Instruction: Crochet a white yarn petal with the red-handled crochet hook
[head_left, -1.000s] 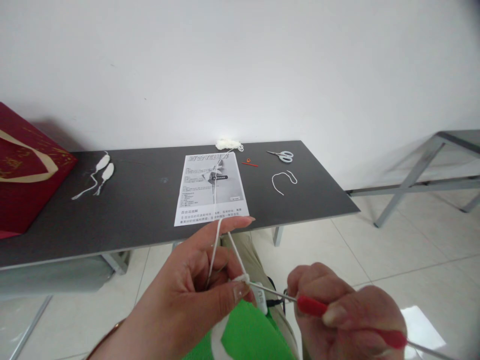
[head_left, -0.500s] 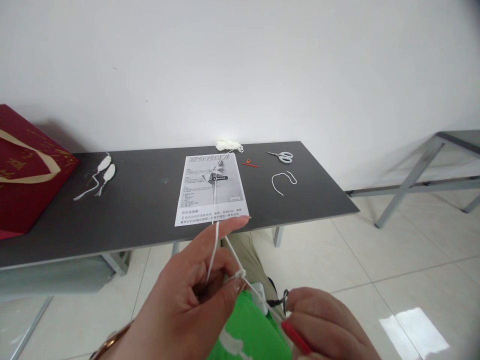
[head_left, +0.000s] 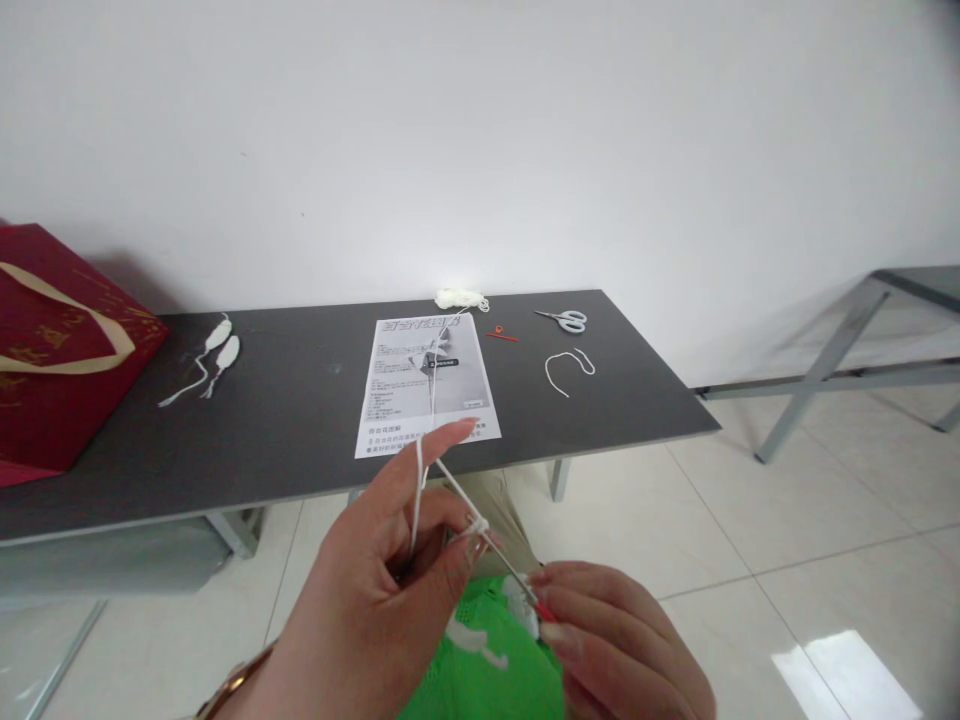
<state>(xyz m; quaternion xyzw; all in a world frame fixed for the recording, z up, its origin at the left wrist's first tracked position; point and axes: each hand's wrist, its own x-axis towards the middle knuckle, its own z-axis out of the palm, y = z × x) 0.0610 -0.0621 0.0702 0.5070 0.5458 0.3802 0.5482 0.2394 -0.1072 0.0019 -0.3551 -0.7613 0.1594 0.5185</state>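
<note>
My left hand (head_left: 405, 565) pinches a small piece of white yarn work (head_left: 477, 526) between thumb and finger. White yarn (head_left: 459, 490) loops over its raised index finger and runs up across the printed sheet (head_left: 390, 400) to a yarn bundle (head_left: 459, 299) at the table's back edge. In my right hand (head_left: 619, 635), fingers are closed round a crochet hook (head_left: 543, 608) with a red handle. Its thin metal shaft points up and left to the yarn work and meets it. Whether a loop sits on the hook tip is too small to tell.
On the dark table (head_left: 300, 420) lie scissors (head_left: 566, 320), a loose yarn piece (head_left: 559, 372), a small red needle (head_left: 502, 337) and two white crocheted pieces (head_left: 221, 350). A red gift bag (head_left: 67, 370) stands at the left. Another table (head_left: 832, 360) is at the right.
My right hand has moved left and up, now gripping the hook nearer its shaft. A dark ring-like item by its fingers is no longer visible. My left hand has shifted slightly.
</note>
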